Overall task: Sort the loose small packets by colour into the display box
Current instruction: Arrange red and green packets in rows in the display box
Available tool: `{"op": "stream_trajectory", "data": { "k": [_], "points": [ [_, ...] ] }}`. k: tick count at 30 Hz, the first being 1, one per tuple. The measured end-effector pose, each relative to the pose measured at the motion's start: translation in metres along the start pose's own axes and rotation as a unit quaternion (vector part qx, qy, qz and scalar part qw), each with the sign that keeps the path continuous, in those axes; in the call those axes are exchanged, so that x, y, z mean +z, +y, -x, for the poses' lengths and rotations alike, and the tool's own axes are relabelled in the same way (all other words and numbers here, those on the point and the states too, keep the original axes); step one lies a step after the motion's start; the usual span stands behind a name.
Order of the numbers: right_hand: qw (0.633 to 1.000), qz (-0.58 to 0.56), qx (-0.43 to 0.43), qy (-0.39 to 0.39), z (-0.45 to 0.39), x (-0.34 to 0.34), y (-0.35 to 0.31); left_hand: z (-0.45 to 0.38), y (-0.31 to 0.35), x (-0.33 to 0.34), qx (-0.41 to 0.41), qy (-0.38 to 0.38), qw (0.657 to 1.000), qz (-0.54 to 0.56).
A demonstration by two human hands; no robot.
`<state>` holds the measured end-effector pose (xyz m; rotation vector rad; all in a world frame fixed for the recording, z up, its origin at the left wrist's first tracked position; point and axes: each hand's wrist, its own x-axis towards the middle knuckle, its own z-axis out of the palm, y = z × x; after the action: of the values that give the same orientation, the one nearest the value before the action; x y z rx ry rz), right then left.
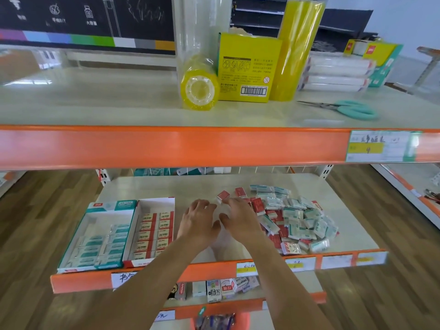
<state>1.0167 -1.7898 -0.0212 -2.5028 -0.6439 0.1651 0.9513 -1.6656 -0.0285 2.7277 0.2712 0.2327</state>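
Left of both hands, two cardboard display boxes sit side by side on the cream lower shelf [352, 210]. The teal-trimmed cardboard display box [97, 236] holds rows of teal-and-white packets, blurred so their print cannot be read. Touching it, the red-trimmed cardboard display box [152, 232] holds two columns of red-and-white packets; the left forearm hides its near right corner.

The left hand [198, 222] hovers palm down just right of the red box, fingers spread and relaxed, holding nothing visible. The right hand [240, 219] lies close beside it, fingers reaching forward toward a single small red packet [223, 195]; whether the fingertips touch or pinch it cannot be told. A faint clear film seems to lie between the hands, hard to make out.

Right of the right hand spreads the loose heap of red and teal small packets [295, 220], jumbled and overlapping, its near left edge hidden by the wrist.
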Motion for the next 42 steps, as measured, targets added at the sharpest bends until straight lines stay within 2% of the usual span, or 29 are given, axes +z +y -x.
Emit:
{"op": "stream_trajectory", "data": {
  "k": [21,26,35,42],
  "points": [
    [1.0,0.019,-0.015,-0.007,-0.02,0.011,-0.002,-0.021,-0.005,0.019,-0.043,-0.026,0.999,0.008],
    [1.0,0.015,-0.014,0.004,-0.011,0.016,0.001,-0.017,-0.004,0.02,-0.046,-0.002,0.998,0.037],
    [0.997,0.077,0.015,-0.015,0.008,0.02,0.003,-0.006,-0.004,0.021,-0.033,0.024,0.999,0.018],
    [0.998,0.05,-0.036,0.034,0.028,0.027,0.012,0.008,-0.007,0.025,-0.003,0.058,0.998,0.022]
  ]
}}
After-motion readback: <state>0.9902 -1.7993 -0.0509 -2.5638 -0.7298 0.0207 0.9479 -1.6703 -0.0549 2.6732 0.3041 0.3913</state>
